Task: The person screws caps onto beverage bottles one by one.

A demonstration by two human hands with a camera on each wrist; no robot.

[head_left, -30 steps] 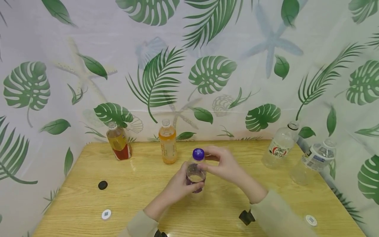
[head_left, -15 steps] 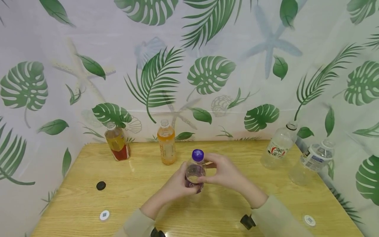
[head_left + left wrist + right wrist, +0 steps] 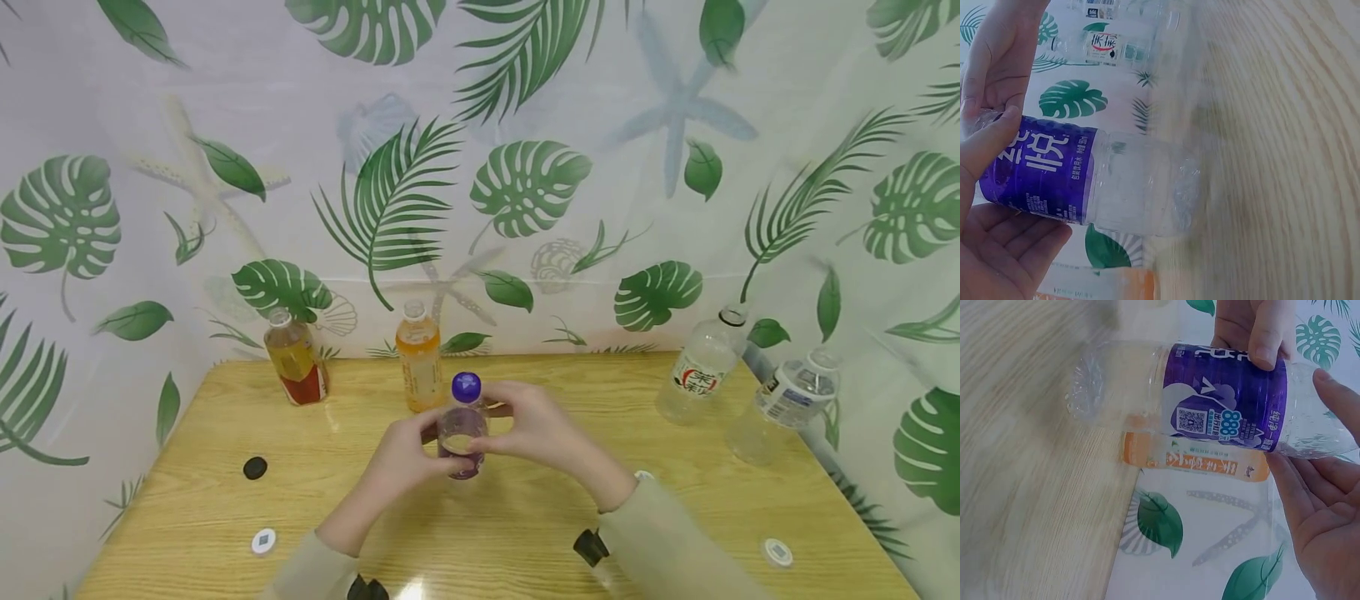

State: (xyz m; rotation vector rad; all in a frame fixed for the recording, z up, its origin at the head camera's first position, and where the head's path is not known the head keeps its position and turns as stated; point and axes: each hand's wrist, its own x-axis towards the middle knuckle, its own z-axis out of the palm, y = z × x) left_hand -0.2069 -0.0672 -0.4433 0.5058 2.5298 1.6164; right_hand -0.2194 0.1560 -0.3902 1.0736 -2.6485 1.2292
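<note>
A clear plastic bottle with a purple label and a blue-purple cap is upright over the middle of the table. My left hand grips it around the label, thumb at the front. From the other side my right hand holds the bottle higher, near its shoulder, with thumb and fingers. The left wrist view shows the label between thumb and fingers, and the clear bottle base pointing toward the wood. In the right wrist view, the thumb lies at the shoulder.
Behind stand an orange-drink bottle and a red-and-yellow-labelled bottle, both uncapped. Two clear bottles, one with a green-and-red label and one with a blue-white label, are at right. A black cap and white caps lie on the table.
Both hands and the bottle have moved left together, now closer in front of the orange-drink bottle. The right hand has come lower on the bottle, from beside the cap to the shoulder.
</note>
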